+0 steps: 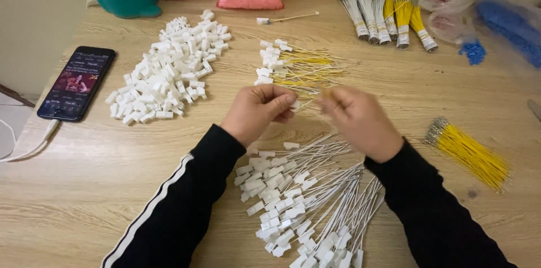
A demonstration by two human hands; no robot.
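Pinching a small white connector [294,105] in the left hand [256,111], the right hand [358,119] is pinching a thin wire [313,98]. Steadying both wrists on the bench [84,189] would be helping alignment.

The head camera is looking steeply down from close above at a wooden table [101,183], facing forward toward the wall, taking in the tabletop from near edge to far edge.

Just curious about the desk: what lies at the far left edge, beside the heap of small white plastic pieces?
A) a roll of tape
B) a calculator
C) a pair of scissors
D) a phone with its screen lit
D: a dark phone with a lit screen lies left of the white pieces, a white cable plugged into it.
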